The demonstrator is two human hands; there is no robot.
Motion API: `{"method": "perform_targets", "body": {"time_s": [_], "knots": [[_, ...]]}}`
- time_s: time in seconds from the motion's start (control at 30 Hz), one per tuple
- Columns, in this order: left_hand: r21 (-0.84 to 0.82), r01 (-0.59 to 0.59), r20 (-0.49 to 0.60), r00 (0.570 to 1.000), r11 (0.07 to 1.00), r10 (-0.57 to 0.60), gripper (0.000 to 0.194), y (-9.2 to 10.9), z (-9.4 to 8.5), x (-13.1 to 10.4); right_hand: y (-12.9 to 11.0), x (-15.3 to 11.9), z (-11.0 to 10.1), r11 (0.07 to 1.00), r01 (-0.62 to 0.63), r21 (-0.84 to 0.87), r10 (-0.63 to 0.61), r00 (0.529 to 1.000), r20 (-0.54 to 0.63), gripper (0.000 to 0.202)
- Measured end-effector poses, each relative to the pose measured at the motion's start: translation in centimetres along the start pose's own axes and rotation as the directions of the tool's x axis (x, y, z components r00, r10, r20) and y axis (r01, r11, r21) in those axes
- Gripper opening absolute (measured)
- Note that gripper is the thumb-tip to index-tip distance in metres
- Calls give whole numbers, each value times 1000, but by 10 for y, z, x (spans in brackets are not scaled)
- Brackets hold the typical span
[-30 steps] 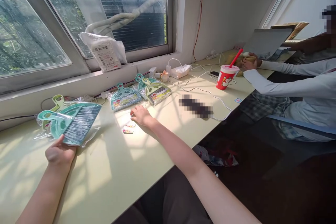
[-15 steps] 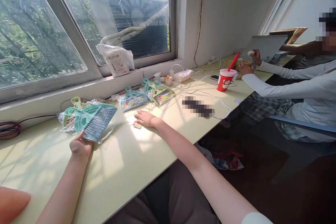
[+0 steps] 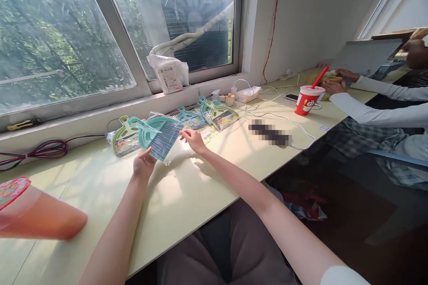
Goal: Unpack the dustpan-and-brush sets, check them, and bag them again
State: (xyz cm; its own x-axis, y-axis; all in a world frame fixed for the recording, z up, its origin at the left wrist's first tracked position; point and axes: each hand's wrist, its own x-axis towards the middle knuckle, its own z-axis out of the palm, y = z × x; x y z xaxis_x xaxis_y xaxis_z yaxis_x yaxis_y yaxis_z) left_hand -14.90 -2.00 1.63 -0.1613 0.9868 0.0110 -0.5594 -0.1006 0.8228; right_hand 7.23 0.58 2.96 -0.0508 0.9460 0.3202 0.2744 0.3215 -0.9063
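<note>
My left hand (image 3: 144,164) grips the lower left edge of a teal dustpan and brush set (image 3: 163,139) in clear plastic wrap, held up over the table. At the set's right edge, my right hand (image 3: 193,139) has its fingers pinched together on the wrap. Behind and left of it lies a wrapped green set (image 3: 125,141). Farther back are a wrapped teal set (image 3: 191,119) and another green set (image 3: 222,116). A small printed card (image 3: 207,137) lies just beyond my right hand.
An orange drink cup (image 3: 43,213) is at the near left of the table (image 3: 187,205). Coiled cables (image 3: 50,150) lie by the window. A red cup (image 3: 306,100) with a straw stands at the right, near a co-worker's hands (image 3: 334,85).
My left hand has raised the wrapped teal set off the table. My right hand has left the small card and come to the set's right edge. The view has shifted left.
</note>
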Motion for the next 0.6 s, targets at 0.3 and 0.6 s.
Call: {"method": "perform_targets", "body": {"time_s": [0.3, 0.6], "knots": [[74, 49, 174, 983, 996, -61, 47, -7, 8, -9, 17, -20, 16, 781, -279, 558, 344, 939, -13, 22], [143, 87, -119, 990, 986, -70, 36, -15, -4, 9, 10, -24, 5, 788, -300, 537, 304, 949, 84, 17]]}}
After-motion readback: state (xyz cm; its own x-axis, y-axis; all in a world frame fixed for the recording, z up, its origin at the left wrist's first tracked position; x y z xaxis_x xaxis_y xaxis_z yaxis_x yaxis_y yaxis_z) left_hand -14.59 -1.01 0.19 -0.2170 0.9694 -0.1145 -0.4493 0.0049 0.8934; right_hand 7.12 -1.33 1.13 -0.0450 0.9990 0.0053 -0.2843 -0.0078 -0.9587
